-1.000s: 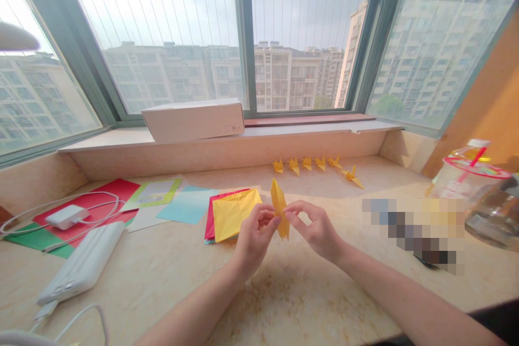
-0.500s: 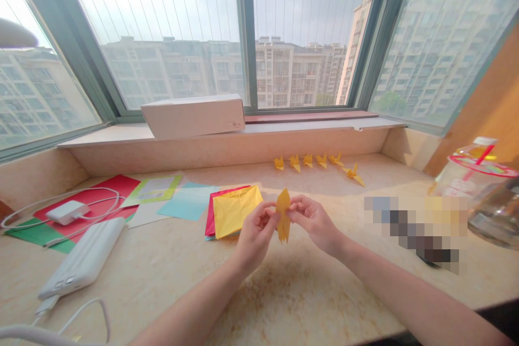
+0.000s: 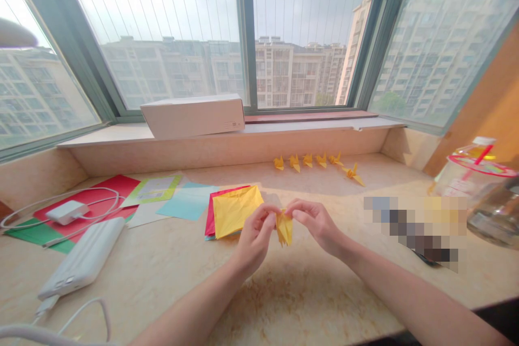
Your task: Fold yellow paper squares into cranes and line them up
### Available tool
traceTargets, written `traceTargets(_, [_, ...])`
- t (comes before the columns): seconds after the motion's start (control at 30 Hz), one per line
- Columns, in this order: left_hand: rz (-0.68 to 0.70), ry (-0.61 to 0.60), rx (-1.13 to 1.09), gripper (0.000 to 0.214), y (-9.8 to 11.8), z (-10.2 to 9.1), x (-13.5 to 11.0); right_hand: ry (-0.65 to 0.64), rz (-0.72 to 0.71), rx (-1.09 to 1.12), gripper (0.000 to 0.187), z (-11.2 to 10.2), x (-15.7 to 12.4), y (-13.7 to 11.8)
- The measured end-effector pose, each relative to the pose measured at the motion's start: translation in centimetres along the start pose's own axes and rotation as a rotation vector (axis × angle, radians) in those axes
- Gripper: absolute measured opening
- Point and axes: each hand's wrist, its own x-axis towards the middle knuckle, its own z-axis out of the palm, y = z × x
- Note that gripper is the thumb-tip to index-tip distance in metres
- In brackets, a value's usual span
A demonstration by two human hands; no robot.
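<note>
A small folded piece of yellow origami paper [image 3: 285, 228] is held up between my hands, over the stone surface. My left hand [image 3: 259, 227] pinches its left side, and my right hand [image 3: 314, 223] pinches its upper right edge. The lower end hangs down in narrow points; its top is partly hidden by my fingers. Just behind my left hand lies a stack of yellow paper [image 3: 235, 211] with red paper [image 3: 210, 219] under it. Beyond my hands, several folded yellow paper cranes [image 3: 308, 160] stand in a row, one crane [image 3: 353, 174] nearer and apart.
To the left are coloured sheets [image 3: 188, 201], a white charger [image 3: 67, 212] with its cable and a white power bank [image 3: 83, 259]. A white box [image 3: 194, 116] stands on the sill. At right are a lidded cup with a straw [image 3: 462, 175] and a blurred-out object [image 3: 413, 232].
The top of the yellow folded paper has been bent down, so it looks shorter and wider below. My fingertips have come closer together at its upper end.
</note>
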Motion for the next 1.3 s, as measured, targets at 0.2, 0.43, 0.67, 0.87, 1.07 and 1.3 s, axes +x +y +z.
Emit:
traceTargets(0.2, [-0.092, 0.038, -0.134, 0.035, -0.7, 0.4, 0.3, 0.075, -0.009, 0.023, 0.025, 0.4, 0.1, 1.6])
traceTargets(0.43, [-0.143, 0.012, -0.088, 0.027, -0.5, 0.2, 0.7, 0.167, -0.014, -0.005, 0.035, 0.5, 0.4, 1.7])
traceTargets(0.67, [-0.098, 0.079, -0.020, 0.024, 0.0, 0.3, 0.6, 0.166, 0.057, -0.077, 0.039, 0.3, 0.2, 1.4])
traceTargets(0.87, [-0.105, 0.087, 0.000, 0.023, 0.0, 0.3, 0.4, 0.100, 0.096, -0.102, 0.032, 0.0, 0.3, 1.2])
traceTargets(1.07, [-0.103, 0.081, 0.035, 0.027, 0.0, 0.4, 0.3, 0.078, 0.133, -0.115, 0.033, -0.1, 0.3, 0.9])
traceTargets(1.3, [-0.110, 0.087, 0.048, 0.029, 0.3, 0.3, 0.4, 0.038, 0.116, -0.110, 0.037, -0.2, 0.2, 0.6])
